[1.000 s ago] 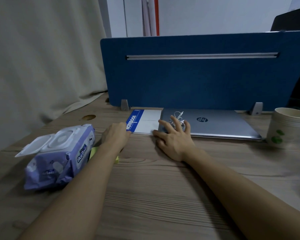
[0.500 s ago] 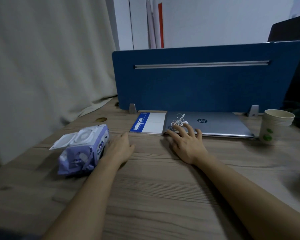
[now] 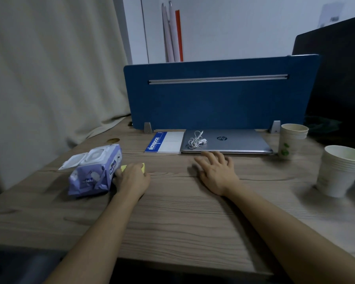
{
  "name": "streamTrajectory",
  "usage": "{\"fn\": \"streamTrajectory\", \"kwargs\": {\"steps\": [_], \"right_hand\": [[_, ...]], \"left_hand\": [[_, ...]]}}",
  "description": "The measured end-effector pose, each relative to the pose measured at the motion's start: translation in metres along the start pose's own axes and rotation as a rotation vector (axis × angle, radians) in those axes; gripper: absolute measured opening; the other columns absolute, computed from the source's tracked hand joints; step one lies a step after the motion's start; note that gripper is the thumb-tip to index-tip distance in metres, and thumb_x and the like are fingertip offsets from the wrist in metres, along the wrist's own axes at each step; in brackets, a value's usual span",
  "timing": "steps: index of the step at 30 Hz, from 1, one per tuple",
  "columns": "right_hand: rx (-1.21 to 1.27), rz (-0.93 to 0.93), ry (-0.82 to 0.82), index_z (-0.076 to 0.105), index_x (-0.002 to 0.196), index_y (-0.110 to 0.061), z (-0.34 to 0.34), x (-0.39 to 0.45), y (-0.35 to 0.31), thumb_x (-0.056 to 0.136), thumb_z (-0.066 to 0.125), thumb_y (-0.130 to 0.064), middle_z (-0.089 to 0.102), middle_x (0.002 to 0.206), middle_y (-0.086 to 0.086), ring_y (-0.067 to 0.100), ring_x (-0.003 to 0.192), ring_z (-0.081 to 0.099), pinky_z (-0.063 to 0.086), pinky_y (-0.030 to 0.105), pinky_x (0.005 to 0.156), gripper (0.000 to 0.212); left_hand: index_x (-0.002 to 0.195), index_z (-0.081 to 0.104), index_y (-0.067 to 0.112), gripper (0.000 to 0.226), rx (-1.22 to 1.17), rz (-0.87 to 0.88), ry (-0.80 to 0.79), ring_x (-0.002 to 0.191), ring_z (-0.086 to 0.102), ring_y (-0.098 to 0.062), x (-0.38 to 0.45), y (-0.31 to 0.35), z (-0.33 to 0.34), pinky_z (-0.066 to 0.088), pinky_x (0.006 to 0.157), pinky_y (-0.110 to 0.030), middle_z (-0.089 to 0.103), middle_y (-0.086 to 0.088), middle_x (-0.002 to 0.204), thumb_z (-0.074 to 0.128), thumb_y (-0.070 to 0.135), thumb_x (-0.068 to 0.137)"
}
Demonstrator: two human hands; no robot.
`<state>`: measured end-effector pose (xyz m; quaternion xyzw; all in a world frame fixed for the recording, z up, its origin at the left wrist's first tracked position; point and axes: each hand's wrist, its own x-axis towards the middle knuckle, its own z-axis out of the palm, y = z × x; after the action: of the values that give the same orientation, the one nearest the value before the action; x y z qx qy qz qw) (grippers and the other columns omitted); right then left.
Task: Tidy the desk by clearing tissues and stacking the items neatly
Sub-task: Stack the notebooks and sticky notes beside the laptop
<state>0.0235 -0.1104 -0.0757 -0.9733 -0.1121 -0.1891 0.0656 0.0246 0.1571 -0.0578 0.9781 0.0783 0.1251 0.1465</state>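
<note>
A purple wet-wipe pack (image 3: 94, 171) lies at the desk's left with its lid flipped open. My left hand (image 3: 132, 178) rests beside it, on top of a small yellow pad (image 3: 143, 166) that shows at both sides of the hand. My right hand (image 3: 216, 171) lies flat on the wood, fingers spread, holding nothing, just in front of a closed silver laptop (image 3: 234, 142). White earphones (image 3: 196, 139) sit coiled on the laptop's left part. A blue-and-white notebook (image 3: 165, 142) lies flush against the laptop's left edge.
A blue divider panel (image 3: 219, 99) closes the back of the wooden desk (image 3: 172, 218). Two stacks of paper cups stand at the right: one (image 3: 292, 140) by the laptop, one (image 3: 340, 171) nearer. A beige curtain hangs at the left. The desk's front edge is close to me.
The view has pulled back and tilted up. My right hand slid off the laptop's edge onto the wood. My left hand drew back from the notebook to the yellow pad beside the wipes.
</note>
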Motion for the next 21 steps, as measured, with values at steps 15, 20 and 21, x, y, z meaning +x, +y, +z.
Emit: {"fn": "streamTrajectory", "kwargs": {"steps": [15,20,21], "right_hand": [[0.014,0.019,0.061,0.045,0.131,-0.030,0.008,0.038,0.017,0.091,0.041,-0.040,0.041,0.141,0.001,0.027,0.132,0.030,0.027,0.050,0.102,0.041],[-0.017,0.002,0.119,0.049,0.126,-0.025,0.016,0.067,0.025,0.089,0.044,-0.035,0.045,0.135,0.002,0.028,0.127,0.035,0.028,0.048,0.099,0.040],[-0.025,-0.004,0.135,0.051,0.124,-0.023,0.018,0.073,0.027,0.088,0.044,-0.034,0.046,0.132,0.002,0.028,0.124,0.036,0.029,0.047,0.098,0.038]], "left_hand": [[0.114,0.068,0.016,0.038,-0.486,0.210,0.355,0.126,0.045,-0.027,0.064,0.030,0.019,0.035,0.093,-0.027,0.043,-0.009,0.139,0.077,0.016,0.077],[0.112,0.070,0.016,0.035,-0.577,0.189,0.394,0.125,0.042,-0.027,0.105,0.057,0.038,0.040,0.091,-0.028,0.043,-0.008,0.139,0.076,0.016,0.077],[0.110,0.070,0.014,0.034,-0.597,0.194,0.394,0.125,0.043,-0.028,0.114,0.063,0.042,0.041,0.094,-0.029,0.043,-0.008,0.138,0.076,0.015,0.077]]}}
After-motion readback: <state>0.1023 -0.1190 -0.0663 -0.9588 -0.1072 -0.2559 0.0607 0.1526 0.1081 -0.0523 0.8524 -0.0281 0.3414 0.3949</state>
